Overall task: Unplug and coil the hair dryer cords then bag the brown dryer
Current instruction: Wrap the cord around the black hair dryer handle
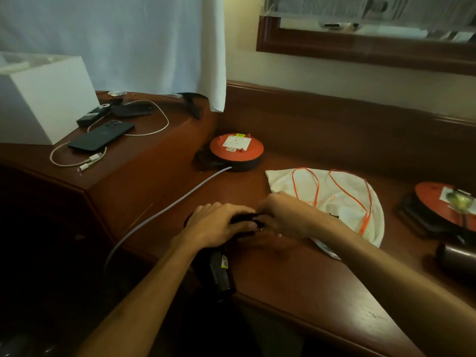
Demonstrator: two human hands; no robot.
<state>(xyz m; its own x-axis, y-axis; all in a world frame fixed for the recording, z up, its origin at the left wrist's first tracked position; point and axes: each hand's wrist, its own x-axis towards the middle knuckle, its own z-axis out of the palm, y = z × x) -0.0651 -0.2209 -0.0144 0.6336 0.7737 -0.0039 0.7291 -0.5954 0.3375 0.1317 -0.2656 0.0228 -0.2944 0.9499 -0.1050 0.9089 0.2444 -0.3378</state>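
Dark wood makes up the desk, which runs from 7 o'clock up toward 2 o'clock. Both forearms reach in from the bottom edge and meet near the centre. The left hand lies palm down, fingers curled over a bundle of black cord, pressing it onto the desk. The right hand comes in from 4 o'clock, wrist bent inward, its fingers curled and pinching the same cord where the two hands touch; the fingertips are partly hidden, so the exact pinch is hard to make out. Below the left wrist, at 6 o'clock, a black dryer lies at the desk's front edge, its body pointing toward the viewer.

Just right of the hands, at 3 o'clock, a white bag with an orange drawstring lies flat on the desk. At 12 o'clock from the hands sits an orange reel with a white socket on top; a grey cable leaves it toward 7 o'clock. A second reel sits at the far right edge, and a brown dryer lies just below it, partly cut off. On a raised shelf at 10 o'clock lie a phone, a white charging cable and a white box.
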